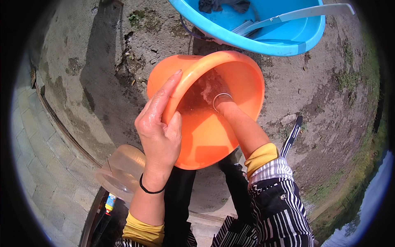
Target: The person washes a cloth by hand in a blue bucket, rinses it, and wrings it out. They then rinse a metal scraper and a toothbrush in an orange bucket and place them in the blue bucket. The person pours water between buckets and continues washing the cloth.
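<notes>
My left hand (160,123) grips the rim of an orange plastic bucket (213,132), thumb inside and fingers outside. The bucket is tilted, its mouth turned towards me. Inside it my right hand (213,88) reaches down into dark, stirred water (196,95). A silvery bracelet (214,102) circles that wrist. Splashing water blurs the right hand's fingers, so whether they hold anything is unclear. Beyond the bucket stands a large light-blue plastic tub (277,49). A dark wet cloth (223,4) and a pale long-handled tool (287,17) rest in it.
A translucent plastic bucket (122,173) stands at my left, beside the left forearm. Below it is a yellow-and-blue bottle (110,203) with a red cap. Rough concrete ground (101,92) surrounds the buckets. A paved strip (46,154) lies far left, and grass (345,80) grows at the right.
</notes>
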Demonstrator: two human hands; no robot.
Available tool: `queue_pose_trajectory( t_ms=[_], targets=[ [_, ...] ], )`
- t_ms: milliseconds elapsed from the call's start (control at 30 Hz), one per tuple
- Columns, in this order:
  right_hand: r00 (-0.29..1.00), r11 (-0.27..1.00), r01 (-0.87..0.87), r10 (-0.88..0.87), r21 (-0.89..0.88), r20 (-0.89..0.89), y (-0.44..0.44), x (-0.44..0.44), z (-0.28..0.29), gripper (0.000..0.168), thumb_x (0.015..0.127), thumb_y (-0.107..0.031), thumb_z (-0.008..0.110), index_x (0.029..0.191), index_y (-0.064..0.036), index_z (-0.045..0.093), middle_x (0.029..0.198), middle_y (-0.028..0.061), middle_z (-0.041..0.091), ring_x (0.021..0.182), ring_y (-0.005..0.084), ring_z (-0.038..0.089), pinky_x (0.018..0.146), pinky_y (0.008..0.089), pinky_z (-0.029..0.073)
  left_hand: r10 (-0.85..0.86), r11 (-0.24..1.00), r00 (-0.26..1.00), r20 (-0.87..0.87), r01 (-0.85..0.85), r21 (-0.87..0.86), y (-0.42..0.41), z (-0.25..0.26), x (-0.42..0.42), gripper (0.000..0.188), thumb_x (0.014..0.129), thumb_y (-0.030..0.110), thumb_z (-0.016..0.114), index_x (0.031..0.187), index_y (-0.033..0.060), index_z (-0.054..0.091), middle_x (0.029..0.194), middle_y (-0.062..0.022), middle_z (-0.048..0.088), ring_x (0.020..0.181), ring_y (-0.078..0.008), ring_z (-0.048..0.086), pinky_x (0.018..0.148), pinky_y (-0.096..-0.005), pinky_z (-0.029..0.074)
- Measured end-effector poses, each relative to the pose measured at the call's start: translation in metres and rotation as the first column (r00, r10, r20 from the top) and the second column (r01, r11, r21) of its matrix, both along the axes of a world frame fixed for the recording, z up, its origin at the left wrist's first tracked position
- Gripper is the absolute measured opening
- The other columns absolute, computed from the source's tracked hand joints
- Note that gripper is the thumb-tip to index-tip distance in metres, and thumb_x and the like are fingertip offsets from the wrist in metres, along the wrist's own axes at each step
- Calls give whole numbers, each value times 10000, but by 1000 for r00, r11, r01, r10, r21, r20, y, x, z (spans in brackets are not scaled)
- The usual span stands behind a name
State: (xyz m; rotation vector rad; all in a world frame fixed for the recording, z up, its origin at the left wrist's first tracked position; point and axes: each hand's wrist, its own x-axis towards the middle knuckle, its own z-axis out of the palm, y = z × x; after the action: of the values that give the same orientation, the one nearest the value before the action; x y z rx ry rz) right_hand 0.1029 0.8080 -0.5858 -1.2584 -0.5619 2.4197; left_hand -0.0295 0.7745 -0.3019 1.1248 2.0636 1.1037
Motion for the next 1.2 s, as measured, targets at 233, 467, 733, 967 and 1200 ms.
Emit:
queue_pose_trajectory(
  t_ms=[233, 467, 733, 967, 1200],
  targets=[
    [890, 893, -423, 378, 154, 255, -114, -97, 40, 519, 939, -287, 465, 1397, -86, 326, 1436, 147, 348, 1320, 273, 335, 1063, 359, 296, -3, 1000, 1000, -3, 3, -24, -2, -4, -2, 617, 664, -130, 431, 1232, 43, 600, 1157, -117, 647, 1052, -218, 622, 921, -293, 450],
    [646, 616, -763, 733, 195, 212, -47, -35, 177, 475, 914, -326, 531, 1270, -23, 449, 1275, 205, 522, 1181, 361, 497, 960, 397, 412, 193, 972, 968, 161, -166, -166, 6, 8, -2, 578, 711, -127, 406, 1254, -7, 567, 1250, -112, 594, 1151, -178, 554, 995, -296, 407],
    [600, 129, -796, 301, 591, 741, -93, 35, 308, 340, 703, -156, 722, 972, -51, 543, 850, 114, 626, 863, 301, 619, 774, 375, 478, 392, 917, 909, 144, -373, -143, -50, 27, -2, 539, 739, -130, 555, 1266, -20, 525, 1215, -139, 605, 1126, -234, 576, 987, -340, 427],
    [729, 156, -684, 114, 713, 675, -63, 29, 440, 326, 608, -130, 759, 814, -78, 511, 737, 82, 582, 702, 264, 602, 612, 366, 450, 457, 889, 842, 287, -445, -108, -25, 174, -14, 530, 809, -110, 579, 1316, -52, 434, 1158, -121, 586, 1008, -171, 594, 906, -288, 466],
    [903, 238, -405, -50, 883, 427, 8, 10, 473, 237, 640, -162, 735, 684, -71, 520, 594, 86, 535, 552, 297, 566, 513, 371, 433, 313, 949, 924, 221, -311, -45, 50, 259, -27, 497, 877, -32, 554, 1348, -70, 399, 859, -7, 536, 736, -52, 518, 649, -198, 439]
  ],
)
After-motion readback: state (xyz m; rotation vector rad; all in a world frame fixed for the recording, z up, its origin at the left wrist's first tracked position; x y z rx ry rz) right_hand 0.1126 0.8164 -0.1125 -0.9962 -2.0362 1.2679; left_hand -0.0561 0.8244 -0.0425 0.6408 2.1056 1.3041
